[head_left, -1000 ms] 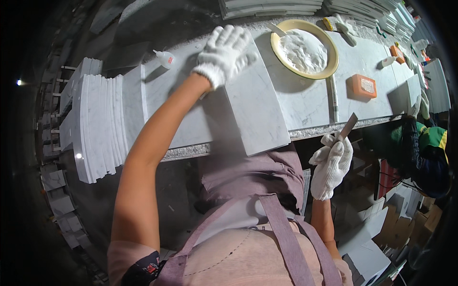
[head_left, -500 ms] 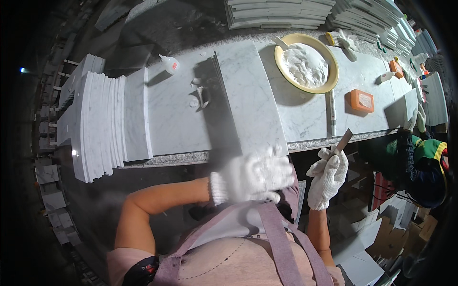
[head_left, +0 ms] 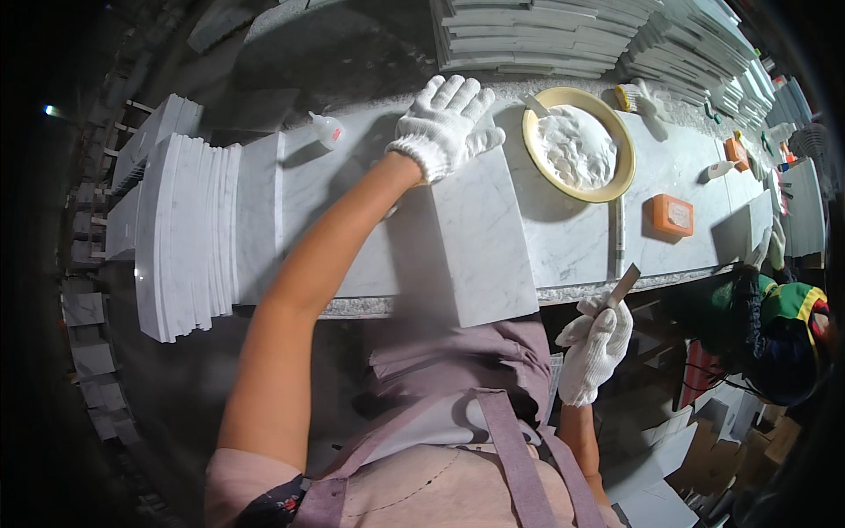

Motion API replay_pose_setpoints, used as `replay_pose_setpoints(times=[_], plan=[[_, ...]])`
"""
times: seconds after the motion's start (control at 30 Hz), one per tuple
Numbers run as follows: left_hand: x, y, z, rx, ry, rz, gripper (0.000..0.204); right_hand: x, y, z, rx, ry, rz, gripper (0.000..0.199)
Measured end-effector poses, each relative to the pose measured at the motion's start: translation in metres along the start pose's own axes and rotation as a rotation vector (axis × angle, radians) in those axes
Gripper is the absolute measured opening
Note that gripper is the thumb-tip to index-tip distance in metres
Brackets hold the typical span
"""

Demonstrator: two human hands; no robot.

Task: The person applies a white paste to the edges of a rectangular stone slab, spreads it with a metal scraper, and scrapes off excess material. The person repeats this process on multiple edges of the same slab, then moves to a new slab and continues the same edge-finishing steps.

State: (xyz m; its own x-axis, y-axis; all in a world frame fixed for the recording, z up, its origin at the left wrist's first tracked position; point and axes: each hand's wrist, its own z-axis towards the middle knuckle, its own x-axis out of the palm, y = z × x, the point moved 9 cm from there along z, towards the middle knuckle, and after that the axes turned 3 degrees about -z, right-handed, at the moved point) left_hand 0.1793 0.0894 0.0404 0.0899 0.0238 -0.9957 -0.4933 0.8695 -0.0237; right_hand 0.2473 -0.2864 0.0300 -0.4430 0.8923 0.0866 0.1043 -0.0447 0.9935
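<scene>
In a white knit glove, my left hand (head_left: 447, 128) lies flat with fingers spread on the far end of a pale grey-veined marble slab (head_left: 486, 238). The slab's near end juts past the bench edge above my lap. My right hand (head_left: 597, 352), also gloved, is off the bench's near edge, closed round a flat metal scraper blade (head_left: 624, 286) that points up and to the right. A yellow-rimmed bowl (head_left: 630, 176) of white paste stands right of the slab, with a flat tool resting in it.
Stacked marble strips (head_left: 189, 238) stand at the left, and more slabs (head_left: 537, 35) are piled at the back. On the bench are a squeeze bottle (head_left: 328, 132), an orange block (head_left: 672, 215) and a glove (head_left: 650, 106). Another person (head_left: 783, 308) works at the right.
My left hand has swept from the slab's near end to its far end, the arm now stretched out. My right hand still grips the scraper blade. The view has shifted slightly.
</scene>
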Motion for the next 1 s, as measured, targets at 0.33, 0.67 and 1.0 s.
replay_pose_setpoints(times=[0.33, 0.67, 1.0], plan=[[-0.012, -0.197, -0.176, 0.588, 0.286, -0.918, 0.06, 0.0, -0.02, 0.008, 0.036, -0.007, 0.001, 0.042], [-0.064, -0.176, -0.211, 0.468, -0.108, -1.058, 0.029, -0.01, -0.026, 0.014, 0.079, -0.045, -0.089, 0.037], [-0.055, -0.096, -0.224, -0.022, -0.273, -0.941, 0.021, 0.009, -0.03, 0.012, 0.153, 0.012, -0.034, 0.036]])
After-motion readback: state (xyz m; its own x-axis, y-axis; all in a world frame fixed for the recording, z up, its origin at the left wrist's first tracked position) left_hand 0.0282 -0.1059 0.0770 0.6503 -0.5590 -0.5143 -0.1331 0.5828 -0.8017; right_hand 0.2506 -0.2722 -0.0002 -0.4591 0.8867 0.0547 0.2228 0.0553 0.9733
